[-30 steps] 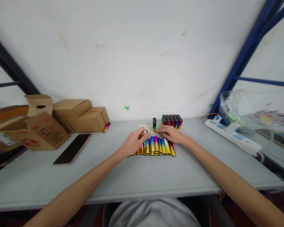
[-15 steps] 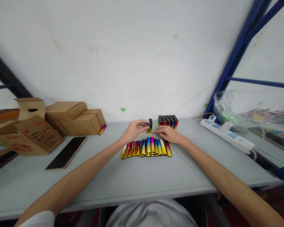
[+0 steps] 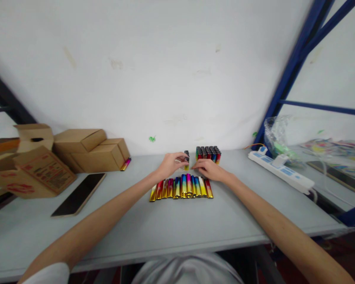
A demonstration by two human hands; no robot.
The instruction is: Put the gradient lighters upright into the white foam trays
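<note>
Left hand (image 3: 169,165) pinches one upright lighter (image 3: 186,160) at frame centre, right hand (image 3: 209,169) resting loosely open, empty, beside it above the lighter row (image 3: 181,188) laid flat on the bench (image 3: 171,221), apparently steadying placement.

Grey table (image 3: 195,225): lighter row (image 3: 180,188), upright lighters (image 3: 208,154), cardboard boxes (image 3: 85,152) (left), phone (image 3: 78,194), power strip (image 3: 279,175).
</note>
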